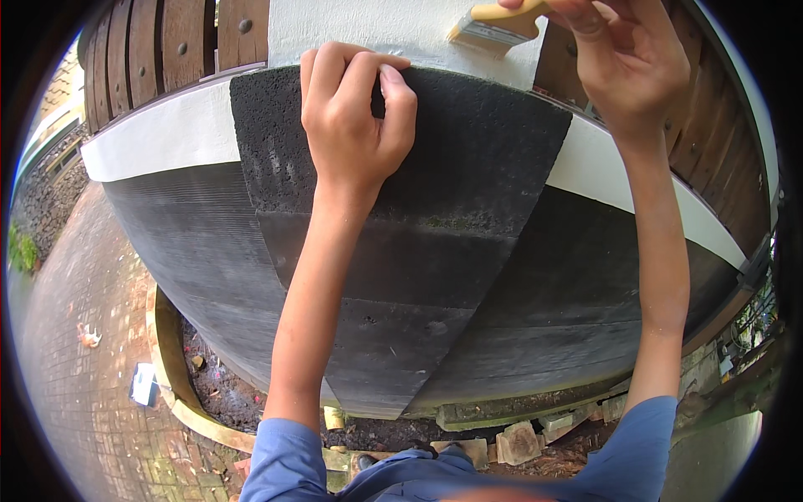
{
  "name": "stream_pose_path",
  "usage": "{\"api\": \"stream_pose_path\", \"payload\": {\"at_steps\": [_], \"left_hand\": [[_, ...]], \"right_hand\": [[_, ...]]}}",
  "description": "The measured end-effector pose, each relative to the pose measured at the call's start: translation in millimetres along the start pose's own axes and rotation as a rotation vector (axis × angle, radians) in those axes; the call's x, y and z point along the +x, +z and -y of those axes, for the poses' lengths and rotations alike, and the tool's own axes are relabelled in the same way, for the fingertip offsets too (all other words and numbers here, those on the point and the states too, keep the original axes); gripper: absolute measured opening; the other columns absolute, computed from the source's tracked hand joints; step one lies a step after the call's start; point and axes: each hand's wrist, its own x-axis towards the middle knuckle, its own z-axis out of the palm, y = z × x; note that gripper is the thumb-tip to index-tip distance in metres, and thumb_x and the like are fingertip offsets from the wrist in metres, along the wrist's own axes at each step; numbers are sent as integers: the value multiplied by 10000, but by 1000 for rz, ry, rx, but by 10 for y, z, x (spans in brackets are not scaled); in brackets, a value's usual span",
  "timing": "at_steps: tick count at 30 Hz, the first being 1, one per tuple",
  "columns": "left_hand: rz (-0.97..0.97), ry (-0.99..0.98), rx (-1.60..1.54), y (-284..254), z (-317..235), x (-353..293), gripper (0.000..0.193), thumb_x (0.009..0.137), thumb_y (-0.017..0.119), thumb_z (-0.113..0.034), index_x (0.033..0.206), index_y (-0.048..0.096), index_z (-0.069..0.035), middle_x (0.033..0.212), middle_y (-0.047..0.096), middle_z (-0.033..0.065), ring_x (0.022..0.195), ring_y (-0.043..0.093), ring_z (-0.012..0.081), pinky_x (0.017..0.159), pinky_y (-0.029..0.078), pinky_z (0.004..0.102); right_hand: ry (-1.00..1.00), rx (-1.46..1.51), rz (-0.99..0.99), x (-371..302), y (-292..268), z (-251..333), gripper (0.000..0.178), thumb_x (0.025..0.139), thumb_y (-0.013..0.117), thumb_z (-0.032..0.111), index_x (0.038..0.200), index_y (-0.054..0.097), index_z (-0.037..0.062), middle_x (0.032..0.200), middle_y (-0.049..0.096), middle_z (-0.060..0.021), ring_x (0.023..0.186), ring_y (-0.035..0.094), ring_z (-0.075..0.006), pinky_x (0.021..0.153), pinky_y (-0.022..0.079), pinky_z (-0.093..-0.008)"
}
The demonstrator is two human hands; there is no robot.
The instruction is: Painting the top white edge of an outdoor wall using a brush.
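In my right hand (627, 71), held up at the top right, is a flat paintbrush (498, 27) with a pale yellow handle. The fingers close round its handle, partly beyond the picture's upper edge. The bristles lie against or just before a white-painted upright panel (360, 29); actual contact is hard to tell. My left hand (358, 117) rests at the top edge of a rough black pillar (477, 142), fingers bent over that edge and thumb against the front. Below the left fingertips no tool shows.
Brown wooden planks (188, 38) with round bolts flank the panel. A white band (167, 138) runs along the dark curved wall (192, 217). Beneath lie a soil bed with a curb (167, 368), loose stone blocks (519, 442), brick paving (92, 276) and a small white-and-blue object (144, 385).
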Motion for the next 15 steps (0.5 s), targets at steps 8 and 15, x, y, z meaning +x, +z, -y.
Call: {"api": "stream_pose_path", "payload": {"at_steps": [8,15], "left_hand": [[3,5,5,-16,10,-8,109,769,558,-70,745,657,-31,751,531,86,713,492,235,655,432,338],[-9,-1,-6,1,9,1,105,765,560,-64,745,660,-39,749,532,81,710,489,236,653,427,340]], "right_hand": [[496,432,-167,-45,124,67,355,957,581,265,1162,522,-18,900,627,-91,786,676,-174,739,588,-310],[472,229,-159,173,-29,-261,389,972,563,261,1225,508,-30,920,628,-91,811,699,-201,721,605,-332]]}}
